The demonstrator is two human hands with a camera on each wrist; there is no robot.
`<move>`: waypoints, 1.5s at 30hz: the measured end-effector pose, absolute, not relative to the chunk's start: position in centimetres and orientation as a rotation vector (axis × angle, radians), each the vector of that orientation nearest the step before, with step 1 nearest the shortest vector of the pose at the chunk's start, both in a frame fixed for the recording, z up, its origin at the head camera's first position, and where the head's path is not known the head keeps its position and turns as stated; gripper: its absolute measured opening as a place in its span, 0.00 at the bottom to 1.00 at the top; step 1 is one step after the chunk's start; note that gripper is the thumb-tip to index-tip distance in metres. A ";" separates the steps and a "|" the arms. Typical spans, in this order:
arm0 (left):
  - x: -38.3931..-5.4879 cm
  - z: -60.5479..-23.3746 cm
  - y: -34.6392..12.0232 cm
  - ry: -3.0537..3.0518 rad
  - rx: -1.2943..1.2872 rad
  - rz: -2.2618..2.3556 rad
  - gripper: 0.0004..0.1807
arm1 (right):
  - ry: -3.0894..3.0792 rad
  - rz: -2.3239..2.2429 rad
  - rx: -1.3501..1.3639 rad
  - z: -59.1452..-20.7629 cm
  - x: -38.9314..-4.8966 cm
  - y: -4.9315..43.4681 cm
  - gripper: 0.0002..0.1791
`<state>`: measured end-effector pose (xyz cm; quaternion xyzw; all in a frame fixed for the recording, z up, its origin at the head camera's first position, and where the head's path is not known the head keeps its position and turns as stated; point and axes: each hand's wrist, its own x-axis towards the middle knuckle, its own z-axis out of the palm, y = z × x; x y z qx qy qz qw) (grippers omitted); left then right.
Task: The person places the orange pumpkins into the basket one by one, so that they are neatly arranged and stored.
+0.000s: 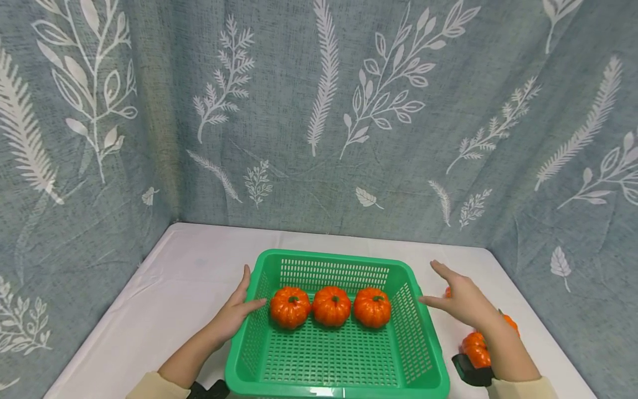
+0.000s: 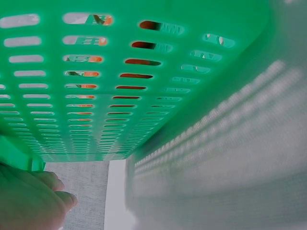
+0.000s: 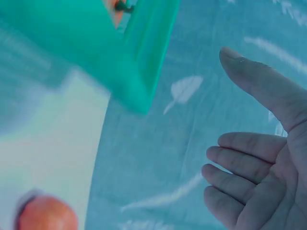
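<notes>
Slotted green plastic basket [image 1: 329,360] — three glossy, ribbed pumpkins [image 1: 332,306] inside. Left grip [image 1: 232,316] released, alongside; right grip [image 1: 463,299] released, fingers spread.

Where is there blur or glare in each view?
Head: glints on the pumpkins and a bright spot on the near rim of the green basket; right wrist: the basket is blurred, the right hand clearer; left wrist: soft rows of light on the pale surface beside the basket.
</notes>
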<state>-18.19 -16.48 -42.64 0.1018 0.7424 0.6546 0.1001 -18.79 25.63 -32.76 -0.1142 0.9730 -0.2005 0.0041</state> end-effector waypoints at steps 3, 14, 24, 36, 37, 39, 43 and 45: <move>-18.2 -42.6 -16.5 2.195 0.301 1.933 0.46 | 3.062 -0.629 -0.256 -32.9 -18.1 27.2 0.50; -18.3 -42.6 -16.6 2.199 0.307 1.927 0.46 | 2.980 -0.598 0.151 -34.4 -16.5 31.7 0.56; -18.3 -42.6 -16.5 2.191 0.294 1.928 0.46 | 2.871 -0.736 0.390 -37.1 -15.2 33.4 0.60; -18.3 -42.5 -16.4 2.212 0.270 1.895 0.46 | 2.786 -1.153 0.728 -40.0 -12.8 34.5 0.60; -18.3 -42.5 -16.4 2.214 0.269 1.892 0.46 | 2.794 -1.169 0.750 -40.3 -12.7 34.5 0.60; -18.3 -42.5 -16.4 2.217 0.266 1.886 0.46 | 2.810 -1.192 0.790 -40.8 -12.5 34.4 0.59; -18.3 -42.6 -16.3 2.224 0.270 1.881 0.46 | 2.799 -1.307 0.865 -41.9 -12.0 34.1 0.59; -18.3 -42.6 -16.4 2.224 0.271 1.887 0.46 | 2.778 -1.375 0.889 -42.5 -11.8 34.0 0.58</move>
